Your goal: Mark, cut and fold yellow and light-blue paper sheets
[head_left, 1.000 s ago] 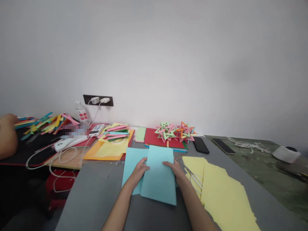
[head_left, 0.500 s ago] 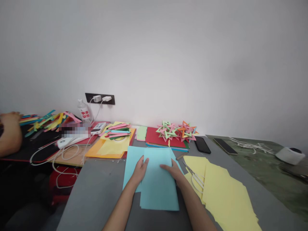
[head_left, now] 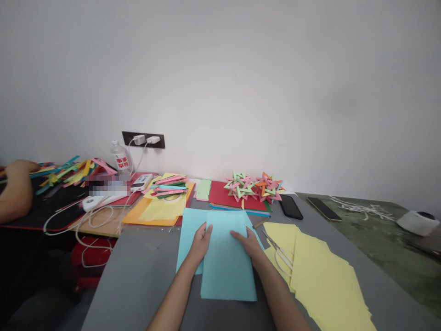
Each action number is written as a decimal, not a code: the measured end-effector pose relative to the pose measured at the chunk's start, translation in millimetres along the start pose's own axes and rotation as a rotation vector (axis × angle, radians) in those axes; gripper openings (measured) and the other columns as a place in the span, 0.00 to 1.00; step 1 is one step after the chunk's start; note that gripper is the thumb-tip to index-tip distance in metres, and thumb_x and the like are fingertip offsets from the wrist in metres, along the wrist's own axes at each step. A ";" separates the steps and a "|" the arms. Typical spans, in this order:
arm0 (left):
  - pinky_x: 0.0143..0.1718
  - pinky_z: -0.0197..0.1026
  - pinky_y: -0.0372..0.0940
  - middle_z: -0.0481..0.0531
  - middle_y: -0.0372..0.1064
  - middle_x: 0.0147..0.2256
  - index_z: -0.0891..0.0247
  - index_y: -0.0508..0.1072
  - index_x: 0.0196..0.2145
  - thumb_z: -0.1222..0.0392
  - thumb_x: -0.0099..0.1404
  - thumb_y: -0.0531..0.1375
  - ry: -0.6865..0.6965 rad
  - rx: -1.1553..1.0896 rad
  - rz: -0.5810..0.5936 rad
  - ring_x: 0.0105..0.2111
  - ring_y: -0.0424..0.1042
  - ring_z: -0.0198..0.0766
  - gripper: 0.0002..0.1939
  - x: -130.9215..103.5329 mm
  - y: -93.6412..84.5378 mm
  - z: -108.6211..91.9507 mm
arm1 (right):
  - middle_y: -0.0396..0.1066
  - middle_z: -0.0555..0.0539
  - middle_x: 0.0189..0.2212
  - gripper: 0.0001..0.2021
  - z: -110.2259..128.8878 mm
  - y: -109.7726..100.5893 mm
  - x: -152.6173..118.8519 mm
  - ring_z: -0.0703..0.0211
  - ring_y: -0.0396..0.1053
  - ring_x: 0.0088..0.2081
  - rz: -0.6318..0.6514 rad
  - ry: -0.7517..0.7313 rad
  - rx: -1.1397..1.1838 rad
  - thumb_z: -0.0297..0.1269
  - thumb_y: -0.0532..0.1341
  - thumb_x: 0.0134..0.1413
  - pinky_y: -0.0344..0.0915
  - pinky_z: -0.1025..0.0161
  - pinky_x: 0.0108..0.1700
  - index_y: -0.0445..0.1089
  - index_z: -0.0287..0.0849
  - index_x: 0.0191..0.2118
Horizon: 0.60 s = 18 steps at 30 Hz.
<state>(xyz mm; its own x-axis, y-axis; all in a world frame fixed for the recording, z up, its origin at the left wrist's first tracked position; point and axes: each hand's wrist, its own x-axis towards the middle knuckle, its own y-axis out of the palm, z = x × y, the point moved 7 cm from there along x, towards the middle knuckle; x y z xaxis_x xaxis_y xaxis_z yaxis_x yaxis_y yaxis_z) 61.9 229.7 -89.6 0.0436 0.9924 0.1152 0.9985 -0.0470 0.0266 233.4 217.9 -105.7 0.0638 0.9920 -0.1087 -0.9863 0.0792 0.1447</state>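
Folded light blue paper (head_left: 227, 271) is held between my two hands above the grey table (head_left: 138, 271). On its left edge, my left hand (head_left: 201, 241) grips with the thumb on top and the fingers underneath. My right hand (head_left: 250, 243) pinches the right edge the same way. More light blue paper (head_left: 189, 234) lies beneath and behind it, showing at both sides. Right of my hands are yellow sheets (head_left: 327, 280) with scissors (head_left: 280, 253) on them.
Behind are a red paper stack (head_left: 220, 193), folded paper stars (head_left: 241, 186), a black phone (head_left: 291, 207) and colored strips (head_left: 168, 186) on yellow paper. At left stand a bottle (head_left: 120, 158) and cables; another person's arm (head_left: 17, 193) rests beside loose strips.
The other person's hand at the far left has moved a little to the right. My hands and the blue paper look nearly the same.
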 end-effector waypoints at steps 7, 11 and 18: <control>0.22 0.36 0.56 0.43 0.60 0.17 0.63 0.64 0.23 0.40 0.50 0.55 -0.005 0.015 -0.054 0.19 0.60 0.33 0.21 1.2 -4.5 6.6 | 0.75 0.44 0.32 0.19 -1.0 2.1 -0.1 0.51 0.72 0.33 0.007 0.030 0.007 0.43 0.65 0.36 0.69 0.59 0.34 0.69 0.38 0.36; 0.22 0.36 0.56 0.43 0.59 0.16 0.63 0.64 0.24 0.40 0.50 0.55 -0.004 0.017 -0.060 0.19 0.60 0.33 0.21 0.7 -4.4 6.5 | 0.75 0.44 0.32 0.19 -1.0 1.6 -1.5 0.51 0.72 0.33 0.007 0.032 0.002 0.43 0.65 0.36 0.69 0.59 0.34 0.69 0.38 0.37; 0.24 0.38 0.58 0.44 0.62 0.17 0.63 0.66 0.26 0.40 0.50 0.55 -0.021 0.035 -0.079 0.21 0.61 0.35 0.21 -1.2 -6.7 5.8 | 0.74 0.44 0.33 0.20 -4.5 -0.8 2.5 0.52 0.72 0.33 0.025 0.003 -0.006 0.45 0.65 0.37 0.69 0.61 0.34 0.69 0.38 0.37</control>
<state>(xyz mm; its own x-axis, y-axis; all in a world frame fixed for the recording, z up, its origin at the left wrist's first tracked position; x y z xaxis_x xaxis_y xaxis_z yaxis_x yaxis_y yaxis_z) 55.3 229.4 -95.6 -0.0350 0.9950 0.0936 0.9994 0.0352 0.0000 233.8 219.9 -110.5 0.0390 0.9934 -0.1080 -0.9884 0.0543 0.1419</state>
